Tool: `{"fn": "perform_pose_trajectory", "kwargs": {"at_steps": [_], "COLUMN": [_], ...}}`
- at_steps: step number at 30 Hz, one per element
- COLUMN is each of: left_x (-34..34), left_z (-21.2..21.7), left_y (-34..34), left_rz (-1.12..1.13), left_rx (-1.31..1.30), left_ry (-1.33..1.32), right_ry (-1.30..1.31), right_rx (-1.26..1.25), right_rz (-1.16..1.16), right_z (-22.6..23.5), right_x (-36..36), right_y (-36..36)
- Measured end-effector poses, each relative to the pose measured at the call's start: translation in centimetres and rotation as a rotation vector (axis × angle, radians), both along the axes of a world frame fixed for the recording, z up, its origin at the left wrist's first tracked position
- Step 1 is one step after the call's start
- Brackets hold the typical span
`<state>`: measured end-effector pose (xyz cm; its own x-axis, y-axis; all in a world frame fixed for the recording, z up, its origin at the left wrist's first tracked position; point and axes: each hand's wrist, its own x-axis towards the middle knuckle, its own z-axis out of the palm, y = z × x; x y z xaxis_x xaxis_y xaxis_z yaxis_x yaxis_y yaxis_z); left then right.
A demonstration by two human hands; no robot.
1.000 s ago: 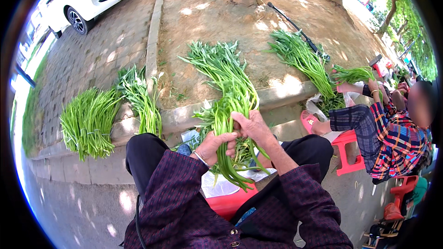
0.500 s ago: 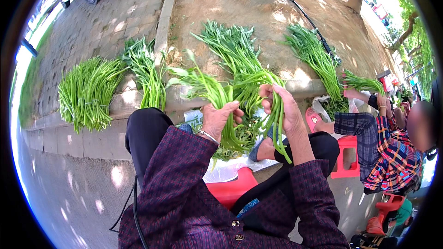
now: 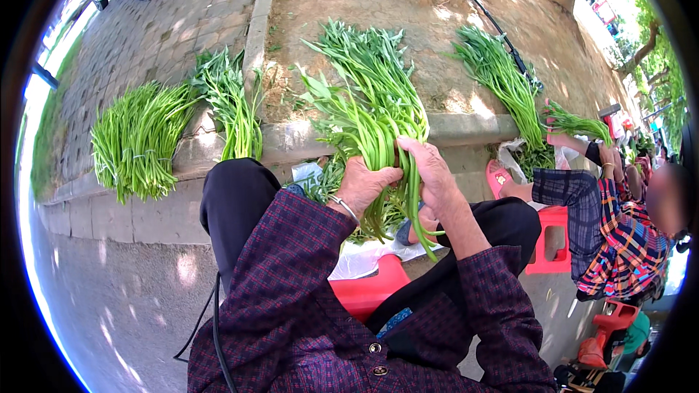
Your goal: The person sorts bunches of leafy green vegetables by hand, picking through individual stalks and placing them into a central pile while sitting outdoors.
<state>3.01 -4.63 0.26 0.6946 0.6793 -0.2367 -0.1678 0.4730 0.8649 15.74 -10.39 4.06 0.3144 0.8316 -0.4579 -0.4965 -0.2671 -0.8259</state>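
In front of my lap, both hands hold long green stalks of leafy greens that look like water spinach [image 3: 378, 138]. My left hand [image 3: 366, 185] is wrapped round the main bunch, thumb across the stems, and a bracelet circles that wrist. Close beside it, my right hand [image 3: 435, 178] grips several stalks whose cut ends hang down past the palm. Leaves of the held bunch point away from me, over a pile of the same greens [image 3: 378, 58] lying across the kerb. Loose leaves and trimmings lie beneath my hands on a white plastic sheet [image 3: 357, 266].
A tied bundle of greens [image 3: 142, 138] and a smaller heap [image 3: 237, 113] lie along the kerb [image 3: 284, 138] at left. More greens [image 3: 502, 80] rest at right near a black pole [image 3: 495, 25]. A co-worker [image 3: 619, 225] sits at right, beside a red stool [image 3: 550, 244].
My hands have come together, and the stalks from both now form one bunch. My right hand has shifted left and slightly down; my left hand has moved right.
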Motion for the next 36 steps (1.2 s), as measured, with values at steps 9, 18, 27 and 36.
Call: {"fn": "perform_pose_trajectory", "kwargs": {"at_steps": [9, 18, 27, 36], "left_x": [-1.1, -1.0, -1.6, -2.1], "left_z": [1.3, 1.2, 1.8, 1.0], "left_y": [1.2, 1.7, 2.8, 3.6], "left_rz": [0.044, -0.058, -0.308, -0.190], "left_rx": [-0.081, -0.041, -0.228, -0.195], "left_ry": [0.022, 0.093, 0.024, 0.109], "right_ry": [-0.449, -0.496, -0.364, -0.425], "right_rx": [-0.086, -0.044, -0.065, -0.050], "right_rz": [0.237, 0.209, 0.122, 0.144], "right_z": [0.1, -0.4, -0.1, 0.3], "right_x": [0.8, 0.7, 1.6, 2.3], "right_y": [0.1, 0.5, 0.0, 0.0]}}
